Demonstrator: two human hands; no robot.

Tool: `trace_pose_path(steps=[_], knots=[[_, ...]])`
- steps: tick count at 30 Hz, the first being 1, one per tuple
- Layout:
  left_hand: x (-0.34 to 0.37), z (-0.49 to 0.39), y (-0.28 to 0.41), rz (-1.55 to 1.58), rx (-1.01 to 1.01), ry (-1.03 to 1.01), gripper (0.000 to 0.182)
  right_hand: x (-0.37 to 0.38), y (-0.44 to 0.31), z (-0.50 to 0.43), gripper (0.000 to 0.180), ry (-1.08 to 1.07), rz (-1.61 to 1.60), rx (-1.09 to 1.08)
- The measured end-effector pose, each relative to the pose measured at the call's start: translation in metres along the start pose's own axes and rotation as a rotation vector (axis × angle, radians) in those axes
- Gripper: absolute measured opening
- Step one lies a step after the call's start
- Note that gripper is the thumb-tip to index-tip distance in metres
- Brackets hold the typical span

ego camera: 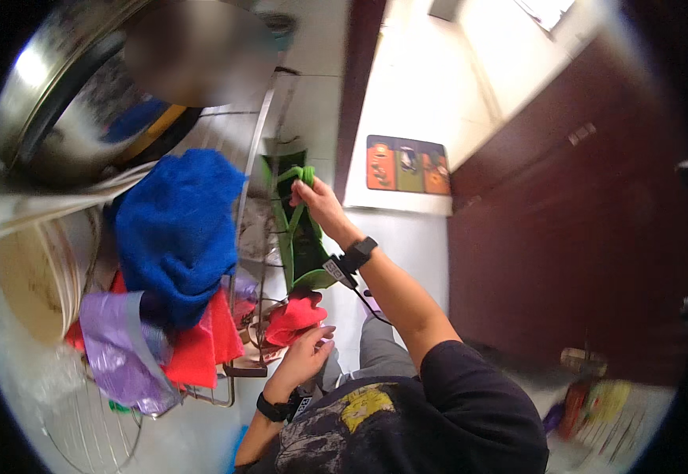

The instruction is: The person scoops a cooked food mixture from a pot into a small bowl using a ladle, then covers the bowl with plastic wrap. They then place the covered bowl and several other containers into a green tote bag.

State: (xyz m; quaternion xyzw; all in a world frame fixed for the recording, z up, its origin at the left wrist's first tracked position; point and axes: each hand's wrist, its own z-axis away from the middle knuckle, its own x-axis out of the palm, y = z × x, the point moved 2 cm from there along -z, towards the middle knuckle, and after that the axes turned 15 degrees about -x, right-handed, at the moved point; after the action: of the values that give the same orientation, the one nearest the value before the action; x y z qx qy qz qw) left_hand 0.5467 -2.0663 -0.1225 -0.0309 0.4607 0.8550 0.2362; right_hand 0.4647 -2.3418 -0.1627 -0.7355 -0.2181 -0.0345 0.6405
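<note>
My right hand (314, 198) is closed on the green handle of an open green bag (308, 275), which hangs beside a wire rack. Below it, my left hand (305, 358) lies next to a bright red-pink cloth (296, 320), its fingers slightly bent; whether it touches the cloth is unclear. A blue towel (178, 231) is draped over the rack at the left, above a red cloth (202, 343) and a purple plastic packet (122, 349). A black band with a small device is on each wrist.
The metal rack rail (255, 142) runs just left of the green bag. A large steel vessel (59, 77) stands at the upper left. A patterned mat (408, 165) lies beyond my right hand, and dark red cabinet doors (557, 207) line the right.
</note>
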Motion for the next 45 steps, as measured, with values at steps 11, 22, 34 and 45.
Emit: trace_pose_path(steps=[11, 22, 34, 45], knots=[[-0.078, -0.117, -0.020, 0.011, 0.118, -0.128, 0.055, -0.019, 0.011, 0.100, 0.023, 0.135, 0.331, -0.108], [0.093, -0.080, 0.016, -0.029, 0.336, -0.910, 0.047, -0.035, -0.105, 0.359, 0.023, 0.517, 0.518, -0.253], [0.271, 0.213, 0.034, -0.573, 0.909, -1.268, 0.022, 0.100, -0.302, 0.651, 0.028, 0.832, 0.550, -0.461], [0.381, 0.360, 0.167, -0.366, 1.377, -1.608, 0.009, 0.096, -0.345, 0.851, 0.043, 1.382, 0.977, -0.673]])
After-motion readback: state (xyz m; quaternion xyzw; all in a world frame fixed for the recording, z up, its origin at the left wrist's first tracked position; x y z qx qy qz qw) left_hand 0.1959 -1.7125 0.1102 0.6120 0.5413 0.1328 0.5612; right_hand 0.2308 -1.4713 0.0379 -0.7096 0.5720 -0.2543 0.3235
